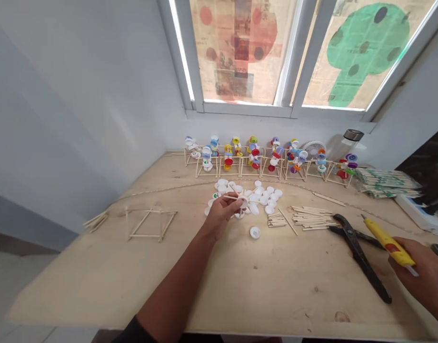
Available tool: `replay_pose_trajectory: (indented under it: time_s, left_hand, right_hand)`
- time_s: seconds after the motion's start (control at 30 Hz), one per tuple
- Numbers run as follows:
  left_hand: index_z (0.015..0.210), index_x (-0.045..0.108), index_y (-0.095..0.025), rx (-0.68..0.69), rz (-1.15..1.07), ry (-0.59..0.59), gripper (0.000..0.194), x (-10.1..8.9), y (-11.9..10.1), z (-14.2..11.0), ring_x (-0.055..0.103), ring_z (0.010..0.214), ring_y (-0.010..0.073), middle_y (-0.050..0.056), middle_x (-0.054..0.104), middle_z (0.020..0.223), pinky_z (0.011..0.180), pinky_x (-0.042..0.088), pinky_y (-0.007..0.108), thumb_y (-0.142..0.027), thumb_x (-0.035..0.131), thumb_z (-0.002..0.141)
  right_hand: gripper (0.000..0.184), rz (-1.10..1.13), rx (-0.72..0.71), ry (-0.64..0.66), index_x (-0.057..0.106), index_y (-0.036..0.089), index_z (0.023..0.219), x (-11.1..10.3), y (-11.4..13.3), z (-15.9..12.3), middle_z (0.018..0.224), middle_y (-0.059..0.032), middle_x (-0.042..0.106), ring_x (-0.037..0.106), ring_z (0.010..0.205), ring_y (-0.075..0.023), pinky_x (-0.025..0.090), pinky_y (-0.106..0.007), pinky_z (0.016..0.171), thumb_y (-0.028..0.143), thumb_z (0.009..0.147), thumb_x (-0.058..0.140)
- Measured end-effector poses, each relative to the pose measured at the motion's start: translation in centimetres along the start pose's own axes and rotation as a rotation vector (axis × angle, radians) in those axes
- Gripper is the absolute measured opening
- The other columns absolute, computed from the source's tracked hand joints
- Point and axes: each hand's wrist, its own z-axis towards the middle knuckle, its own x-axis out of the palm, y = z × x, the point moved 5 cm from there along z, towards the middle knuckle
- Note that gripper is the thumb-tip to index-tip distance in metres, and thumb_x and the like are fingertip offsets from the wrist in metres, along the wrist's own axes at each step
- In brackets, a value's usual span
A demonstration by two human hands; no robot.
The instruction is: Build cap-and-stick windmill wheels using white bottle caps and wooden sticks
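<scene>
Two hands occupied: left hand (pixel 221 212) pinches spoked cap (pixel 243 203) over loose caps (pixel 271 195); right hand (pixel 421 267) grasps glue gun (pixel 388 240) near pliers (pixel 358 252). From here I'd steady spoked cap, dab sparingly.

Wooden table (pixel 276 290): pale surface with knots. White wall (pixel 86 95) runs along its left edge. Above its far edge, a grey-framed window (pixel 299 57), panes papered; daylight shows through. Pale floor (pixel 12 281) visible beyond the near-left corner.
</scene>
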Motion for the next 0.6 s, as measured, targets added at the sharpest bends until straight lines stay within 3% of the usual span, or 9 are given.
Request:
replay_pose_trajectory:
  time_s: [0.07,0.13,0.27,0.33,0.47,0.6]
  left_hand:
    - [0.076,0.06,-0.016,0.016,0.02,-0.007,0.027,-0.1,0.0,0.1,0.059,0.066,0.0133,0.0,0.062,0.068,0.064,0.045,0.026,-0.026,0.079,0.06]
    - [0.076,0.061,-0.016,0.029,0.048,-0.012,0.026,-0.2,0.1,0.2,0.057,0.065,0.0121,-0.001,0.061,0.067,0.063,0.044,0.025,-0.025,0.079,0.059]
    - [0.075,0.061,-0.017,0.051,0.109,-0.029,0.03,-0.4,0.4,0.6,0.054,0.062,0.0108,-0.003,0.06,0.065,0.062,0.041,0.023,-0.026,0.081,0.056]
    - [0.075,0.06,-0.017,0.062,0.139,-0.046,0.032,-0.5,0.5,0.7,0.054,0.063,0.0111,-0.003,0.06,0.067,0.062,0.041,0.023,-0.028,0.082,0.054]
    - [0.075,0.059,-0.017,0.086,0.179,-0.069,0.035,-0.6,0.5,0.7,0.055,0.066,0.0114,-0.003,0.06,0.07,0.062,0.041,0.022,-0.032,0.082,0.052]
    - [0.078,0.059,-0.017,0.107,0.242,-0.1,0.036,-0.8,0.4,0.7,0.057,0.066,0.0127,-0.003,0.059,0.069,0.061,0.043,0.023,-0.034,0.08,0.054]
  right_hand:
    - [0.016,-0.009,0.009,0.016,0.058,0.035,0.084,0.1,1.7,0.2,0.056,-0.0079,0.054,0.054,0.048,-0.0262,0.039,-0.044,0.049,0.048,0.078,0.053]
    - [0.024,-0.002,0.001,0.007,0.059,0.031,0.091,0.8,4.0,0.5,0.066,-0.0076,0.06,0.057,0.052,-0.0258,0.043,-0.042,0.051,0.05,0.076,0.055]
    - [0.026,0.077,-0.084,-0.086,0.059,0.023,0.091,3.6,10.2,1.4,0.075,-0.0039,0.063,0.059,0.063,-0.0212,0.045,-0.033,0.058,0.046,0.078,0.057]
    - [0.024,0.206,-0.043,-0.106,0.061,0.021,0.089,5.8,12.7,1.8,0.077,-0.0033,0.064,0.06,0.066,-0.019,0.045,-0.029,0.06,0.043,0.079,0.059]
    - [0.023,0.524,0.023,-0.014,0.06,0.019,0.096,10.2,16.2,1.3,0.087,-0.0054,0.065,0.061,0.074,-0.0188,0.046,-0.027,0.064,0.037,0.081,0.058]
    - [0.011,0.566,-0.113,0.201,0.059,0.02,0.088,12.7,18.7,-0.8,0.08,-0.0021,0.062,0.058,0.07,-0.0169,0.044,-0.026,0.063,0.029,0.082,0.056]
